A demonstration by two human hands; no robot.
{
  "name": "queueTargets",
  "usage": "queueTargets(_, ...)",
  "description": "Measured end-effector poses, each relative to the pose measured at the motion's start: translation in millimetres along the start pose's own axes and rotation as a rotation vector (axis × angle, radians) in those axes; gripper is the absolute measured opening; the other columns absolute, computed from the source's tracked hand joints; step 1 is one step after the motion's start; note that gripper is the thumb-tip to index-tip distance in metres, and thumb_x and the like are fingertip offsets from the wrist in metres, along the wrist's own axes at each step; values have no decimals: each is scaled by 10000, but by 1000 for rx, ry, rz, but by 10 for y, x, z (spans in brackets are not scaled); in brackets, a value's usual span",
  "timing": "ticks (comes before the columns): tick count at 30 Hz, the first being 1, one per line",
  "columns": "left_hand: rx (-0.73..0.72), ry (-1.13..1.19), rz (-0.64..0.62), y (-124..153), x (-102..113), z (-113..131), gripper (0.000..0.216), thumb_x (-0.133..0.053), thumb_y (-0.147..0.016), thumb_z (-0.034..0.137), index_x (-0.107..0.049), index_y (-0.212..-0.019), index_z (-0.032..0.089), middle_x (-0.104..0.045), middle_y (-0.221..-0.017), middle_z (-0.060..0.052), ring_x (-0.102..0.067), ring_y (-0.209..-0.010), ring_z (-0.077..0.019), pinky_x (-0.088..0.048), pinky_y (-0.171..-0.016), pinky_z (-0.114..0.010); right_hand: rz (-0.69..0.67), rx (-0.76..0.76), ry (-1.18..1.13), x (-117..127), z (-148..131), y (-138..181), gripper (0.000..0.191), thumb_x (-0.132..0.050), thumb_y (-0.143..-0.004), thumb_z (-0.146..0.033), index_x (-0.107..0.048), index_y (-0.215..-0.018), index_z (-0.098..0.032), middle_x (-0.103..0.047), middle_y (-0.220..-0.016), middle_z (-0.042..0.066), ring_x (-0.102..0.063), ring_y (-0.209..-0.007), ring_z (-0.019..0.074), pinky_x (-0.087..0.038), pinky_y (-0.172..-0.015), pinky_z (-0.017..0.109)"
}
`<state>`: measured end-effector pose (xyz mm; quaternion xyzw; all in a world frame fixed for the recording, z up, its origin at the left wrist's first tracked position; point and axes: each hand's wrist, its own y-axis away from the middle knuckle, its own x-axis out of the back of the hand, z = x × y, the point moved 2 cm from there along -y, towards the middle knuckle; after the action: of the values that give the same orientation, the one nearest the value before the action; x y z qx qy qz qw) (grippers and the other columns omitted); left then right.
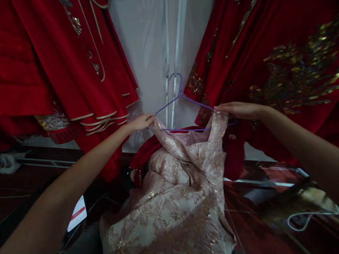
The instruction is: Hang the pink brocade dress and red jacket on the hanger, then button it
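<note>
Left hand (142, 122) and right hand (238, 110) each pinch the dress (173, 195) at one shoulder, beside the purple hanger (180, 91); dress's long axis runs toward camera.

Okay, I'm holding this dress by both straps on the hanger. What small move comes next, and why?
I'd probably use your right hand to ease the right strap slightly outward along the purple hanger. The hanger's end shows beyond that strap, and your left hand already grips the other strap, which should help steady the dress.
</note>
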<state>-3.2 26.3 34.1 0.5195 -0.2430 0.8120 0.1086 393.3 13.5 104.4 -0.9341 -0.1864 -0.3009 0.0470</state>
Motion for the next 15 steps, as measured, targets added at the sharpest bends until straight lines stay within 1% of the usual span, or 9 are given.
queueTargets(2, -66, -105, 63, 103, -11, 51, 419, -331, -905, 375, -559, -1155, 126, -665, -1060, -99, -627, -934, -165, -457, -832, -250, 104, 110, -43, -13, 48, 64, 303, -708, -655, -427, -672, -801, -164, -702, -778, 51, -631, -672, 153, -485, -606, 268)
queueTargets(4, -90, -233, 98, 188, 1, 74, 408, -305, -925, 379, -579, -1133, 159, -678, -1035, -91, -633, -945, -175, -452, -832, -253, 194, 206, -62, -47, 105, 93, 320, -750, -590, -422, -659, -763, -169, -694, -738, 37, -616, -639, 142, -468, -575, 254)
queueTargets(6, -82, -364, 102, 247, 20, 79, 380, -298, -934, 341, -582, -1131, 183, -679, -1042, -88, -642, -936, -186, -462, -800, -254, 272, 257, -65, -80, 164, 97, 323, -738, -596, -445, -652, -744, -171, -690, -734, 36, -606, -633, 131, -452, -569, 243)
queueTargets(8, -65, -487, 83, 294, 26, 78, 354, -338, -920, 287, -541, -1195, 196, -666, -1080, -103, -652, -920, -203, -477, -761, -266, 385, 276, -62, -84, 220, 104, 305, -720, -624, -451, -653, -748, -181, -685, -731, 32, -595, -621, 124, -440, -567, 240)
queueTargets(10, -31, -568, 82, 351, 16, 71, 382, -371, -904, 254, -485, -1264, 195, -661, -1083, -133, -659, -902, -222, -488, -735, -287, 495, 282, -77, -63, 282, 135, 274, -708, -653, -437, -658, -776, -198, -683, -729, 29, -593, -610, 127, -436, -563, 248)
queueTargets(12, 12, -609, 99, 435, -14, 47, 398, -356, -911, 277, -465, -1281, 180, -676, -1021, -158, -666, -870, -243, -495, -717, -316, 606, 287, -111, -30, 355, 194, 242, -698, -675, -414, -663, -800, -211, -687, -752, 40, -604, -624, 139, -441, -572, 260)
queueTargets(15, 101, -654, 109, 625, -80, -43, 431, -262, -936, 341, -515, -1214, 130, -690, -888, -182, -675, -781, -270, -495, -663, -342, 793, 265, -164, -28, 481, 319, 199, -695, -686, -367, -669, -801, -206, -695, -823, 91, -624, -674, 160, -455, -597, 274)
